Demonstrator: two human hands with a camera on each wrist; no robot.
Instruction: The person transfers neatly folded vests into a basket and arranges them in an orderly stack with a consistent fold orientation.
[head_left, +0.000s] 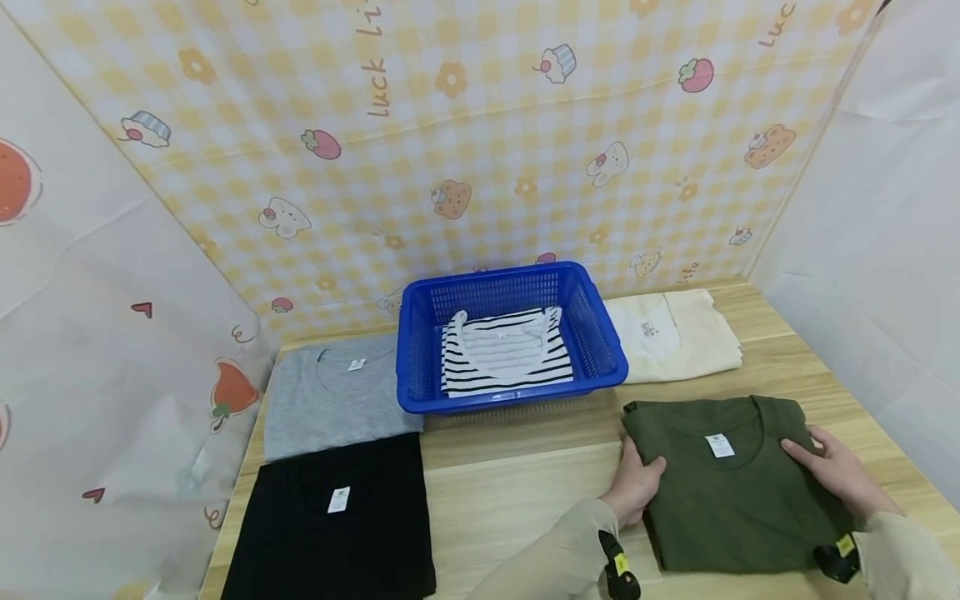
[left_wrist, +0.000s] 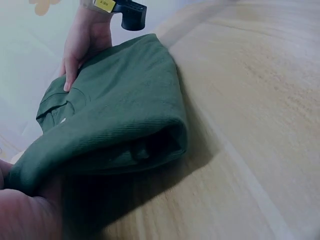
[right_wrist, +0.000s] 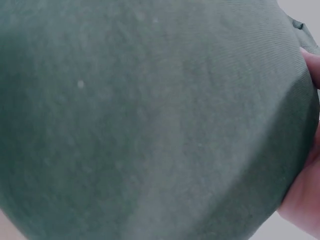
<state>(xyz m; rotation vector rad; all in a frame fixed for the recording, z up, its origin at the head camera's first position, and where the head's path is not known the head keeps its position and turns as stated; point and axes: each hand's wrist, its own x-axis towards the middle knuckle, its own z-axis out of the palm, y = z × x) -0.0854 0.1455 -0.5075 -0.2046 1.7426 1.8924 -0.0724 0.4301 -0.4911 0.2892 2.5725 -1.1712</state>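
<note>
A folded dark green T-shirt (head_left: 731, 508) with a white neck label is at the right of the table. My left hand (head_left: 634, 485) grips its left edge, thumb on top and fingers beneath. My right hand (head_left: 843, 473) grips the opposite edge, its thumb lying over the cloth near the collar. In the left wrist view the near side of the green T-shirt (left_wrist: 125, 95) is lifted off the wood, with a shadow under it. Green cloth (right_wrist: 150, 120) fills most of the right wrist view, and the right hand (right_wrist: 305, 190) shows at its edge.
A blue plastic basket (head_left: 512, 406) stands at the back middle, holding a folded black-and-white striped shirt (head_left: 506, 350). Left of it lie a folded grey T-shirt (head_left: 330, 408) and a folded black T-shirt (head_left: 330, 542). A folded cream garment (head_left: 675, 337) lies right of the basket, against the patterned wall cloth.
</note>
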